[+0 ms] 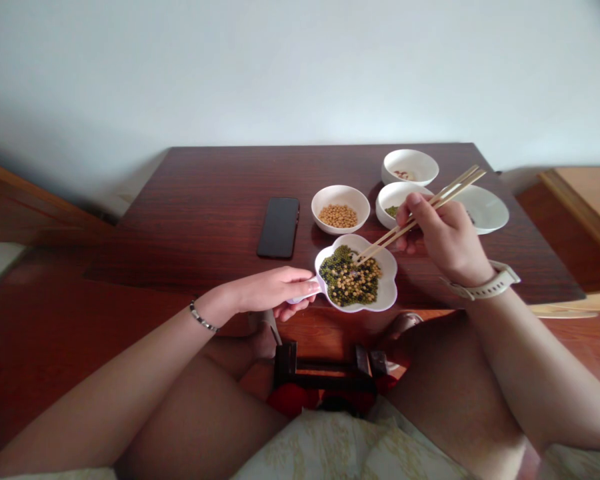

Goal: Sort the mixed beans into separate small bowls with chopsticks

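Left hand (280, 292): closed about the handle of a white flower-shaped dish (389, 283), a dark bracelet (203, 318) at the wrist. Right hand (443, 233): gripping a pair of chopsticks (455, 189), a pale watch (493, 283) at the wrist; the tips stand among the mixed beans (347, 283), though we cannot tell whether they pinch one. The dish, at the near edge of the surface (215, 200), holds green, yellow and black beans lying together; whether it rests or is lifted we cannot tell. Just beyond: one bowl (341, 194) of yellow beans (337, 215); to its right, a second bowl (399, 193) with green beans (392, 211), partly behind the right hand; behind that, a third bowl (405, 160) with a few red-and-white pieces (404, 175); far right, a wider bowl (494, 208), a few dark bits showing. One phone (279, 228), left of the yellow beans. Progress, as we judge it: four bowls carry separate kinds, yet a sizeable mixture is left in the dish, unparted.
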### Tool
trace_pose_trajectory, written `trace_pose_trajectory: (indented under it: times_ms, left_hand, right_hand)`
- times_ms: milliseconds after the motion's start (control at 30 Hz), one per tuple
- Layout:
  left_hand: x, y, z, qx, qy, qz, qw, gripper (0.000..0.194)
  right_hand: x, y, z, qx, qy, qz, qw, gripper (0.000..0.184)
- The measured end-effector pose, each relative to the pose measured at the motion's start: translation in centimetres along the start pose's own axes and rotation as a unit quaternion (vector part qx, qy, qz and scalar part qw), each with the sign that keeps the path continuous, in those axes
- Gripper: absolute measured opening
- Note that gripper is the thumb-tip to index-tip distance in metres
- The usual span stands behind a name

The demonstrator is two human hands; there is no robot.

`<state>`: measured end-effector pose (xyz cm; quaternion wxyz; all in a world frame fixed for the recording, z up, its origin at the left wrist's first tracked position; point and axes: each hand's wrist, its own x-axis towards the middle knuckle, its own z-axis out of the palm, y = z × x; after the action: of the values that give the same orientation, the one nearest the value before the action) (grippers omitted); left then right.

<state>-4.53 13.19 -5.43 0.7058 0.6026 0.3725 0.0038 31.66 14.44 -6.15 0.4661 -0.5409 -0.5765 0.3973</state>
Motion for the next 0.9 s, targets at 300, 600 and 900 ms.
trace_pose_trajectory:
  times_ms: [300, 600, 900]
  left_hand:
    - [-0.01, 0.00, 0.18, 0.007, 0.004, 0.005, 1.000, 0.055]
    - [-0.17, 0.14, 0.13, 0.000, -0.001, 0.006, 1.000, 0.055]
    - [-0.13, 0.04, 0.05, -0.002, -0.007, 0.010, 1.000, 0.052]
  right_hand:
    - [0.11, 0.01, 0.24, 0.001, -0.008, -0.009, 1.000, 0.077]
    - [0.11, 0.02, 0.32, 0.003, -0.005, 0.001, 1.000, 0.079]
    - [0.08, -0.08, 0.40, 0.003, -0.006, -0.011, 1.000, 0.079]
